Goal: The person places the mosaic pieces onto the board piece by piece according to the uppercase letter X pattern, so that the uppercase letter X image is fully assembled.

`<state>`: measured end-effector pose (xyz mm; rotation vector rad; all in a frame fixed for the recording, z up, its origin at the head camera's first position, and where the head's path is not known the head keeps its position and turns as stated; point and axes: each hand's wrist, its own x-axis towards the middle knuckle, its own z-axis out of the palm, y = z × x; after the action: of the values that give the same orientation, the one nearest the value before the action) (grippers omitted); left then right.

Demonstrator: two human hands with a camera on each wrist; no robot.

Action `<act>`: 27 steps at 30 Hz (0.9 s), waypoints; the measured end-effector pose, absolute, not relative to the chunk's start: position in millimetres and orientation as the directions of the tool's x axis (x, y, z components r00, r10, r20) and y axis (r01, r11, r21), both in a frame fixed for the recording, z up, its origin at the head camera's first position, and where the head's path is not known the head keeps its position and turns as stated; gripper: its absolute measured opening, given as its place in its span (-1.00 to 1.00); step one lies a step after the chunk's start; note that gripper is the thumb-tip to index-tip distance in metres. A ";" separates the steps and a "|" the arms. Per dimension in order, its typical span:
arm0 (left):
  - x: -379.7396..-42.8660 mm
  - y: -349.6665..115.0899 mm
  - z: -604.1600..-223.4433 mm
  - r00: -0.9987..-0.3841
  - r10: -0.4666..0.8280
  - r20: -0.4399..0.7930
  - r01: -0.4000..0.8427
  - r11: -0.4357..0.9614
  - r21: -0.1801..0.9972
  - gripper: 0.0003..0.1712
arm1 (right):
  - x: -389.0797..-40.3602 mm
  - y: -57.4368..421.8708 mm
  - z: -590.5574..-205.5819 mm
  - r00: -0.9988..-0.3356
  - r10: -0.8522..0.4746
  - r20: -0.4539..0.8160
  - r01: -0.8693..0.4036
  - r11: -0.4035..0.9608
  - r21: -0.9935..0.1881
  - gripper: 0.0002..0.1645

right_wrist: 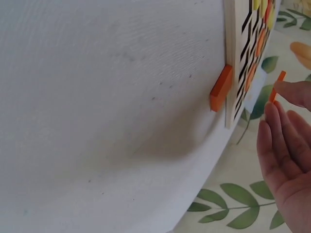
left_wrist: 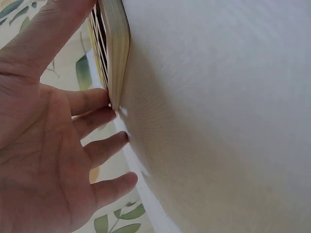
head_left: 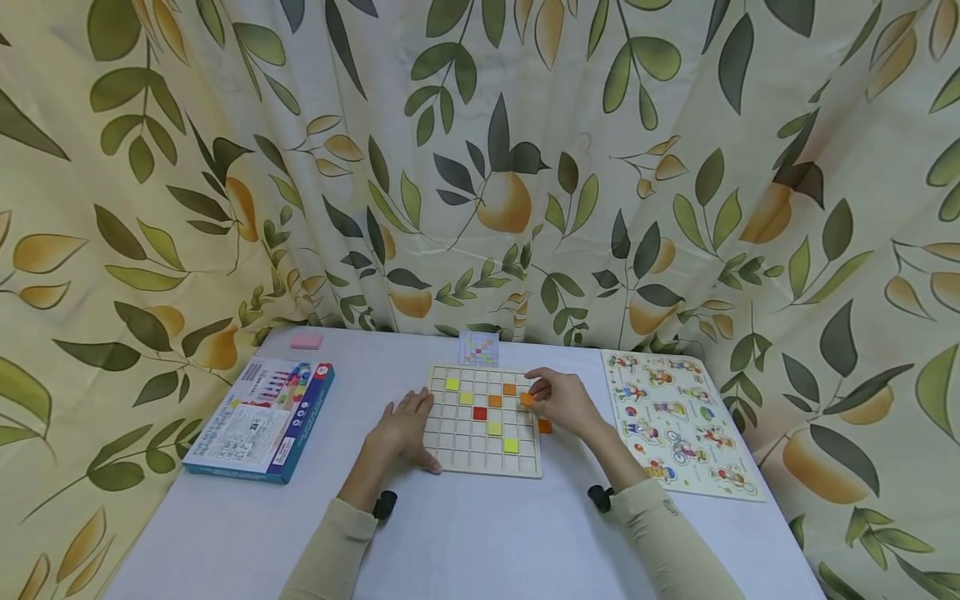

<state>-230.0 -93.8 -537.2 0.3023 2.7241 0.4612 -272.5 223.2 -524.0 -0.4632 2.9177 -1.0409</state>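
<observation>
A wooden grid board [head_left: 459,457] lies in the middle of the table. On it sit a red tile [head_left: 480,413], several yellow tiles [head_left: 511,446] and orange tiles [head_left: 495,401]. My right hand [head_left: 562,402] pinches another orange tile [right_wrist: 277,86] between thumb and fingertips, over the board's right side. A loose orange tile [right_wrist: 221,90] leans against the board's right edge in the right wrist view. At the board's left edge, my left hand [head_left: 401,429] rests with fingers spread and fingertips [left_wrist: 109,115] right at the rim.
Behind the board is a small pattern card [head_left: 478,348] with coloured squares. A blue and white box [head_left: 258,421] lies at the left, with a pink block [head_left: 306,342] beyond it. To the right lies a sheet with cartoon figures [head_left: 678,421]. A leaf-print curtain [head_left: 480,275] hangs behind the table.
</observation>
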 end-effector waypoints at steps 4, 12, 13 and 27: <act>-233.3 -94.1 -543.6 -0.915 0.267 -0.302 0.147 0.918 0.367 0.63 | -271.8 217.3 -521.3 -0.956 -0.277 0.096 -0.274 0.727 -0.630 -0.38; -235.8 -94.2 -548.1 -0.914 0.249 -0.321 0.140 0.935 0.325 0.64 | -269.9 205.7 -517.5 -0.952 -0.291 0.100 -0.284 0.707 -0.648 -0.42; -236.2 -94.3 -549.2 -0.915 0.247 -0.319 0.140 0.937 0.321 0.64 | -269.7 204.5 -517.2 -0.950 -0.294 0.105 -0.289 0.704 -0.649 -0.42; -230.4 -93.5 -538.3 -0.912 0.261 -0.316 0.152 0.931 0.331 0.59 | -262.2 182.6 -518.6 -0.935 -0.343 0.089 -0.313 0.682 -0.661 -0.47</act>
<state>-230.4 -93.5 -538.3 0.3025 2.7290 0.4279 -262.2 182.6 -518.6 -0.5550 2.8415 -1.1051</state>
